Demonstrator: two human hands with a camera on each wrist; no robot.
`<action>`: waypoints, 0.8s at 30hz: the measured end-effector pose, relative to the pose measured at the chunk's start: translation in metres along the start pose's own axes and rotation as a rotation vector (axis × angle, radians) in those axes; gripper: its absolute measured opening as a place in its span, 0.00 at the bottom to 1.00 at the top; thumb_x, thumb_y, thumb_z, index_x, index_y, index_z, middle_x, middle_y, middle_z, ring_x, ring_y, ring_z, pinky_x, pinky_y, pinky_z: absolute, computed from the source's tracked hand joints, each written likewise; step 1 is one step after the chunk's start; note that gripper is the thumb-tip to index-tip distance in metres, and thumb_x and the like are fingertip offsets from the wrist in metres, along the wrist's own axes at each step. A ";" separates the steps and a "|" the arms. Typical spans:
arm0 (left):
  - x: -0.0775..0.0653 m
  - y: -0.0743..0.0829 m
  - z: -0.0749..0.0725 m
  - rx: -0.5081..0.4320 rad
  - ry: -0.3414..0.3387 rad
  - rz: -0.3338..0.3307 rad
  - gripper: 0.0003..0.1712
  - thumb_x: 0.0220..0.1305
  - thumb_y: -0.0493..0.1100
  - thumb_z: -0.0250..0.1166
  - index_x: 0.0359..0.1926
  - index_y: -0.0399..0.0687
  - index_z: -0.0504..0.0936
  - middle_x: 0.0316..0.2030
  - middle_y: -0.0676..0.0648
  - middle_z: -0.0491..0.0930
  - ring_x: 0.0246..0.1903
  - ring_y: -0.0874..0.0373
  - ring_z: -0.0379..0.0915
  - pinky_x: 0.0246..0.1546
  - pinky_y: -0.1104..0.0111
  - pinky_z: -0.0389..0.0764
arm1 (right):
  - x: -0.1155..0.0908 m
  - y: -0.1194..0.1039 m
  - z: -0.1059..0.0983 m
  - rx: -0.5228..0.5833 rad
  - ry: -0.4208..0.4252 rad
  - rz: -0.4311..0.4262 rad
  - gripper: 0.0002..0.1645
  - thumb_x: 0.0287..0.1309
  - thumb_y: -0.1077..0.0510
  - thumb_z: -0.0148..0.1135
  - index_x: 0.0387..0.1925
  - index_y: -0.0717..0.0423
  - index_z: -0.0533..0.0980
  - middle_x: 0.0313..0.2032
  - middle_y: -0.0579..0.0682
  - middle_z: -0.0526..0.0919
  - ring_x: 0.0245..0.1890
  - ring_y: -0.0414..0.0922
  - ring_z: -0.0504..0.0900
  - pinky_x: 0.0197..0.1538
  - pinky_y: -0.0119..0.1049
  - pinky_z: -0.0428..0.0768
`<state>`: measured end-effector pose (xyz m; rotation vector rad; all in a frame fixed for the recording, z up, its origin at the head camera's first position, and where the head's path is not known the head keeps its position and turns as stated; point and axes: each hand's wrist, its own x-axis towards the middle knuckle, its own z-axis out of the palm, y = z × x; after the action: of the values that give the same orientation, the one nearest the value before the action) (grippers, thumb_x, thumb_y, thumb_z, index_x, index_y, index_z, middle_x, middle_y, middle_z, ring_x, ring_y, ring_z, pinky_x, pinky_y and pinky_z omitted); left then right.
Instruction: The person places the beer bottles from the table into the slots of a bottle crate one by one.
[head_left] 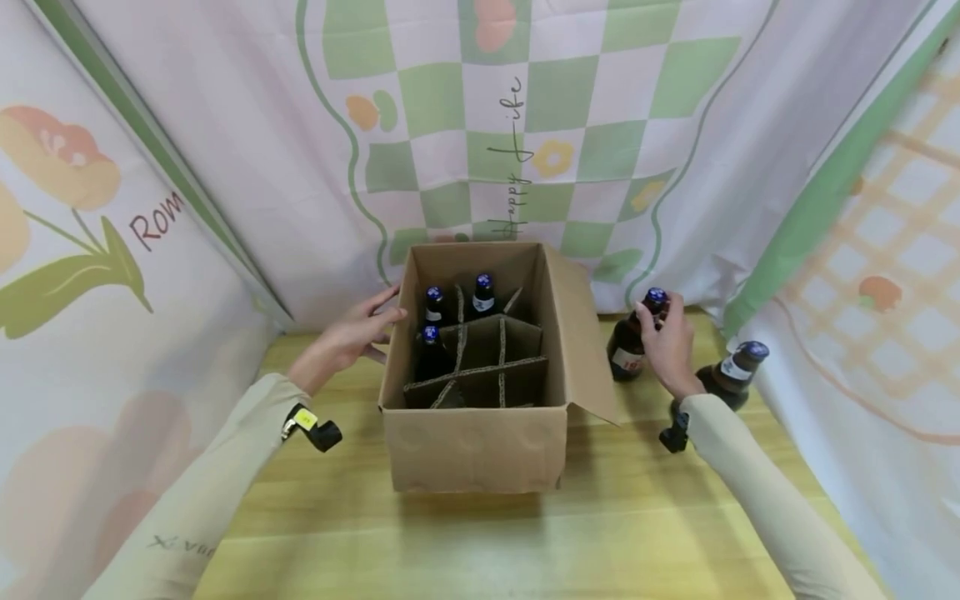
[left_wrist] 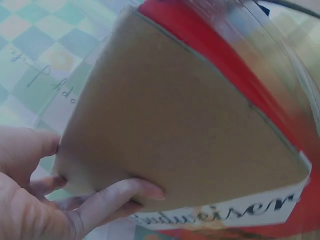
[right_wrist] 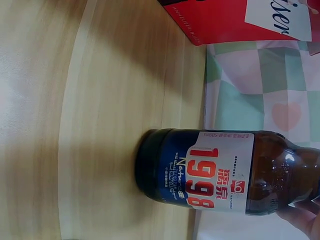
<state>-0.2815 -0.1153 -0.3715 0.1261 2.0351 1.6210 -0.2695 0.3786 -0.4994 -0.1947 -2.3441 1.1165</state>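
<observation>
An open-topped cardboard box point(head_left: 476, 450) stands in the middle of the table, with a cardboard divider point(head_left: 502, 367) inside. Three blue-capped bottles stand in its cells: one at the back left point(head_left: 434, 307), one at the back middle point(head_left: 483, 296) and one in front on the left point(head_left: 431, 354). My left hand point(head_left: 347, 335) holds the box's left side, a digit lying across the brown flap point(left_wrist: 165, 110) in the left wrist view. To the right of the box, my right hand point(head_left: 670, 350) grips a brown beer bottle point(right_wrist: 220, 172) by its neck. The bottle's label reads 1998, and its base is close to the tabletop.
Another blue-capped bottle point(head_left: 731, 379) stands right of my right hand, partly behind the wrist. A flap point(head_left: 581, 342) juts out from the box's right side. Printed curtains point(head_left: 480, 167) hang behind the wooden table point(head_left: 472, 542) and on both sides.
</observation>
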 end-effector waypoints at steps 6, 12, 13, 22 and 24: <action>-0.003 0.001 -0.002 0.049 -0.019 -0.002 0.42 0.83 0.48 0.51 0.85 0.62 0.39 0.80 0.32 0.56 0.55 0.40 0.75 0.29 0.68 0.87 | 0.003 -0.001 0.000 0.015 0.009 -0.023 0.27 0.76 0.51 0.60 0.63 0.68 0.69 0.55 0.72 0.80 0.59 0.68 0.81 0.63 0.63 0.81; -0.004 0.001 -0.013 0.009 -0.075 -0.030 0.45 0.82 0.50 0.54 0.86 0.62 0.37 0.82 0.35 0.50 0.74 0.27 0.56 0.39 0.61 0.90 | 0.004 -0.008 -0.001 0.132 0.042 0.011 0.18 0.72 0.52 0.67 0.49 0.65 0.81 0.42 0.52 0.86 0.46 0.38 0.85 0.55 0.27 0.82; -0.004 0.000 -0.013 0.006 -0.078 -0.035 0.45 0.82 0.51 0.55 0.86 0.62 0.37 0.82 0.36 0.50 0.75 0.27 0.56 0.40 0.61 0.90 | 0.004 -0.009 -0.001 0.157 0.050 0.023 0.18 0.71 0.52 0.68 0.48 0.65 0.82 0.40 0.48 0.86 0.43 0.34 0.83 0.52 0.23 0.80; -0.001 0.000 -0.012 -0.026 -0.070 -0.039 0.46 0.81 0.51 0.57 0.85 0.62 0.38 0.83 0.40 0.49 0.75 0.28 0.55 0.37 0.64 0.89 | 0.006 -0.010 -0.003 0.198 0.075 0.045 0.16 0.70 0.54 0.68 0.43 0.68 0.82 0.31 0.37 0.84 0.33 0.26 0.78 0.38 0.17 0.75; -0.002 -0.001 -0.012 -0.031 -0.064 -0.045 0.46 0.80 0.51 0.57 0.85 0.62 0.39 0.83 0.40 0.50 0.75 0.28 0.55 0.37 0.64 0.89 | 0.008 -0.007 -0.003 0.210 0.077 0.032 0.15 0.69 0.57 0.69 0.42 0.69 0.82 0.30 0.37 0.84 0.31 0.26 0.79 0.35 0.16 0.75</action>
<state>-0.2852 -0.1265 -0.3701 0.1187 1.9511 1.5997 -0.2739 0.3792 -0.4895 -0.1959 -2.1461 1.3364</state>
